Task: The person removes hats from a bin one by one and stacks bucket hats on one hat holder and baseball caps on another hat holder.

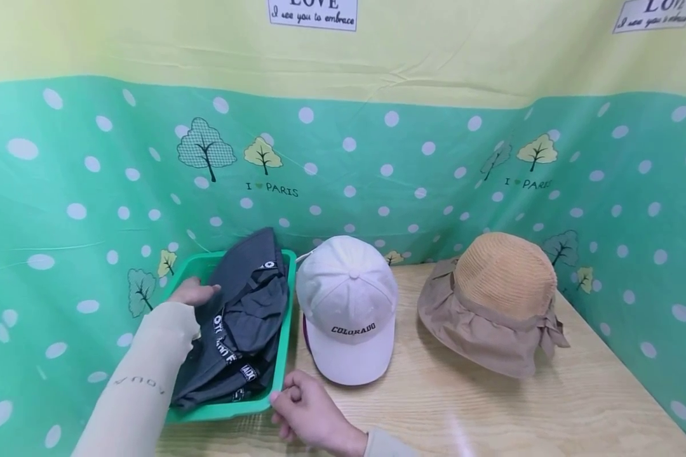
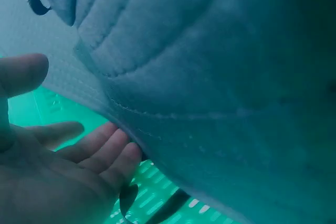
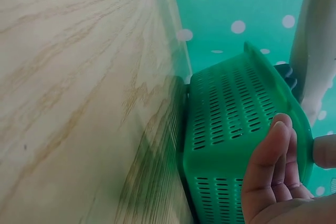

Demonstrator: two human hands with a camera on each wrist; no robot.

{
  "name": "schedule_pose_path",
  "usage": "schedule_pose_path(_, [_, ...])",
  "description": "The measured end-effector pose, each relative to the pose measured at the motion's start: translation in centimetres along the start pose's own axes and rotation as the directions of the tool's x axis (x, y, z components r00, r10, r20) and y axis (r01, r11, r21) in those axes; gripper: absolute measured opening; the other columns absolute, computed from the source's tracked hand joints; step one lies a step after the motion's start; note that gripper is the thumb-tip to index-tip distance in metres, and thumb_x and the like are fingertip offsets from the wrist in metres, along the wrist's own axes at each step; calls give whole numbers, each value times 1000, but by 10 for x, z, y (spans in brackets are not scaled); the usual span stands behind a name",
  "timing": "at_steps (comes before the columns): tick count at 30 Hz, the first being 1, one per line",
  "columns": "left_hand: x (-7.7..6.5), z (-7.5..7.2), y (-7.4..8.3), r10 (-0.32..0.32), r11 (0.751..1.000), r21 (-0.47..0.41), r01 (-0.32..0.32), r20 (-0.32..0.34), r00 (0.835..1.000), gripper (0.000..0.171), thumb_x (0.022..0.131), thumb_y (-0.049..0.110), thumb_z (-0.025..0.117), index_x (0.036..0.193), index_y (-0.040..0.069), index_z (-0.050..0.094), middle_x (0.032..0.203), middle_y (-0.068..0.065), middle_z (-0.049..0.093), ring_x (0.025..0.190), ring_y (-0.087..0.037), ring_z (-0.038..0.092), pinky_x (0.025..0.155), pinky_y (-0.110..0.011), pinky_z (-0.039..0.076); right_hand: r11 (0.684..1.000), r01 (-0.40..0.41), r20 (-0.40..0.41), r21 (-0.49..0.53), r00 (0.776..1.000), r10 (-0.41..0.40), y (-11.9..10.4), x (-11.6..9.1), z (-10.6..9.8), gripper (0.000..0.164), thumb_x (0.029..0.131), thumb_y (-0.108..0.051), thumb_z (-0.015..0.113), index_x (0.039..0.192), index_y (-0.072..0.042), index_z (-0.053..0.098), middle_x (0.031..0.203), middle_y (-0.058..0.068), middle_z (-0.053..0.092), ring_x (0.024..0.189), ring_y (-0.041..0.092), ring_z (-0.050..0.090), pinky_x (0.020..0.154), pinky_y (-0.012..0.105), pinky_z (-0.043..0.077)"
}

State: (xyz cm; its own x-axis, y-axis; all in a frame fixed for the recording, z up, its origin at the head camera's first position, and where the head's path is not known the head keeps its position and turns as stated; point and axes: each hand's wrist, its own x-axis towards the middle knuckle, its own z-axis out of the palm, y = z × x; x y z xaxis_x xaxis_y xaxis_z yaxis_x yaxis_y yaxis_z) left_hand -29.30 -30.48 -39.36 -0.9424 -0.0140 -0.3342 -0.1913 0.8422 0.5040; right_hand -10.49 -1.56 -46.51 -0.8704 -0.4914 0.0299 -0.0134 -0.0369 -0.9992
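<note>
My left hand point(image 1: 193, 292) reaches into a green plastic basket point(image 1: 288, 304) at the left of the table. Its fingertips touch the brim edge of a dark bucket hat point(image 1: 251, 311), and the thumb point(image 2: 23, 74) stands away from the cloth. Dark hats with white lettering lie heaped in the basket, the upper one leaning up past the far rim. At the basket's near right corner my right hand point(image 1: 314, 409) pinches the rim, thumb on one side and bent fingers point(image 3: 270, 169) against the slotted outer wall point(image 3: 226, 111).
Right of the basket sits a white cap point(image 1: 351, 298) lettered COLORADO, with a dark red edge under it. Farther right is a tan straw sun hat point(image 1: 505, 276) with a brown cloth brim and bow. Green and yellow patterned cloth point(image 1: 366, 152) hangs around the wooden table point(image 1: 434, 406).
</note>
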Motion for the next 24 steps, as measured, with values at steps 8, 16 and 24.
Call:
schedule_pose_path(8, [2, 2, 3, -16, 998, 65, 16, -4, 1000, 75, 98, 37, 39, 132, -28, 23, 133, -47, 27, 122, -57, 33, 100, -58, 36, 1000, -1, -3, 19, 1000, 1, 0, 3, 2, 22, 96, -23, 55, 95, -3, 46, 68, 2, 64, 47, 9, 56, 44, 39, 52])
schedule_pose_path(16, [6, -9, -7, -22, 999, 40, 20, 50, 998, 80, 96, 43, 41, 130, -27, 28, 131, -45, 33, 118, -55, 40, 95, -56, 41, 1000, 3, -13, 17, 1000, -2, 0, 2, 6, 20, 96, -23, 56, 95, -6, 47, 68, -2, 63, 46, 8, 55, 44, 42, 52])
schedule_pose_path(24, [-2, -27, -4, 65, 994, 84, -72, 87, 994, 78, 97, 45, 42, 130, -25, 34, 125, -43, 42, 111, -53, 47, 89, -55, 45, 1000, 20, -45, 10, 999, -20, 1, -1, 5, 21, 97, -21, 55, 100, -2, 48, 69, 2, 63, 47, 8, 55, 45, 38, 53])
